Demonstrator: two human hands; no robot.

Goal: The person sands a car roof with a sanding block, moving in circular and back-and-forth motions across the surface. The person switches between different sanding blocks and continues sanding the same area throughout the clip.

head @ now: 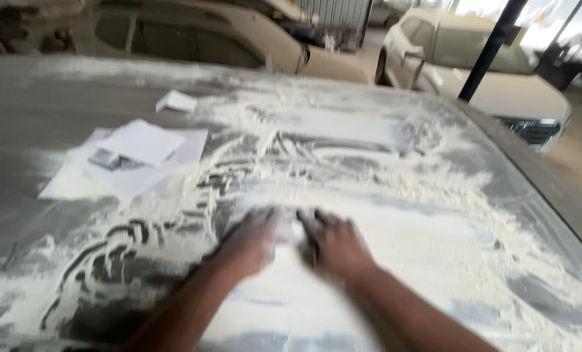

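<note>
**Two hands press a pale pad on a dust-covered car panel**

A small pale pad [289, 233], blurred and hard to make out in detail, lies on the broad grey car panel [56, 117] near the bottom middle of the view. Both hands are on it. The left hand [252, 241] covers the pad's left edge with its fingers bent down over it, and the right hand [333, 246] covers the right edge in the same way, so the pad shows only in the narrow gap between them. Motion blur hides how firmly either hand grips; they look closed down on the pad rather than spread wide. Both forearms run back from the pad toward the bottom edge of the view.

All around the pad the panel is coated in whitish powder [395, 195], thick to the right of the pad and beyond it, with dark wiped streaks [102, 261] to the pad's left where grey surface shows through.

Up and to the left of the pad, well apart from it, lie loose white paper sheets [141, 146], one overlapping the others. A smaller folded white piece [175, 101] sits farther off beyond them.

Past the far edge of the panel stand a dusty tan car [226, 39] and, to the right of it, a white car [499, 78], with a dark slanting pole [490, 49] in front of the white one.
</note>
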